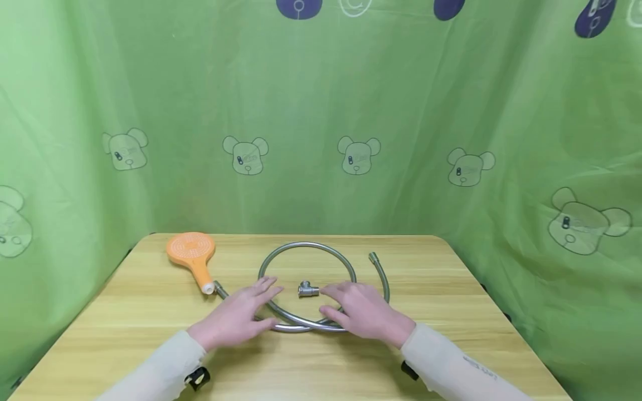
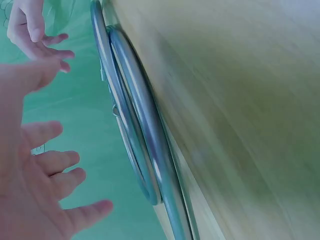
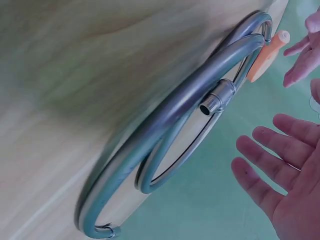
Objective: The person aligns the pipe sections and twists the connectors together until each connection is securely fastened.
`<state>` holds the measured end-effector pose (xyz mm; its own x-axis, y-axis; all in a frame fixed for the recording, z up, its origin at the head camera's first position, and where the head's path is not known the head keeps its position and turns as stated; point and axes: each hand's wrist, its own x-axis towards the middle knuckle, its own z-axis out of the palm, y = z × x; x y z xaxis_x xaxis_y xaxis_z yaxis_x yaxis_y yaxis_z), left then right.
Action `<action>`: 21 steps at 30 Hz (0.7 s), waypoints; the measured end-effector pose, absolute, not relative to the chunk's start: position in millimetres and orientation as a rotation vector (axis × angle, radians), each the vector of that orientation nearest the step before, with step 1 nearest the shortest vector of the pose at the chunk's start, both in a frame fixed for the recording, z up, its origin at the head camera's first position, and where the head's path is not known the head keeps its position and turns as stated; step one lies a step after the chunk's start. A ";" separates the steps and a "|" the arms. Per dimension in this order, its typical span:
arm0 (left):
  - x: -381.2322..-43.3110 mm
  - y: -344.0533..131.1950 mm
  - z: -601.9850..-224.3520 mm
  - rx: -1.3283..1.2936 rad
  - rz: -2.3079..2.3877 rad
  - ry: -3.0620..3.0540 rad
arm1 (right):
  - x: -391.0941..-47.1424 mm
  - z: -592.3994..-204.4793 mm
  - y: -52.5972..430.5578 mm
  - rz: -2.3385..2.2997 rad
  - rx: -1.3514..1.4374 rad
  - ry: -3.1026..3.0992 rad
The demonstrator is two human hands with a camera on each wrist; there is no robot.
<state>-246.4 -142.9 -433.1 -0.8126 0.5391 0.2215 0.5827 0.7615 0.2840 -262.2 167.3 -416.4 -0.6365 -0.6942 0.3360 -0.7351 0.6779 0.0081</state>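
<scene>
A metal shower hose (image 1: 307,244) lies coiled in a loop on the wooden table. Inside the loop sits a small chrome tee fitting (image 1: 308,289), its threaded end showing in the right wrist view. To the left lies an orange shower head (image 1: 191,250), face up, with its white handle end close to one hose end (image 1: 218,285). My left hand (image 1: 239,313) hovers over the loop's left side, fingers spread and holding nothing. Over the right side is my right hand (image 1: 365,312), its fingers extended near the fitting and also holding nothing.
The wooden table (image 1: 441,356) has rounded far corners. A green curtain (image 1: 311,195) with bear prints hangs behind it and along both sides. The hose's other end (image 1: 373,257) points toward the back, right of the loop.
</scene>
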 end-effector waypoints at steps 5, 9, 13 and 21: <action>-247.4 -148.0 -428.6 -0.768 -0.643 -2.776 | -262.9 -412.6 161.9 0.197 1.132 -2.567; -248.2 -155.4 -425.1 -0.656 -0.768 -2.735 | -261.7 -409.8 156.7 0.192 1.161 -2.546; -251.7 -164.9 -423.0 -0.555 -0.820 -2.694 | -262.6 -409.8 150.9 0.149 1.204 -2.554; -257.0 -182.7 -418.0 -0.396 -0.860 -2.670 | -266.7 -411.6 138.4 0.124 1.258 -2.573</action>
<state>-257.0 -182.7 -418.0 -0.9147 0.1648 0.3689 0.3491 0.7820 0.5163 -266.7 138.4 -411.6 -0.5845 -0.7613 0.2807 -0.7848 0.6183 0.0427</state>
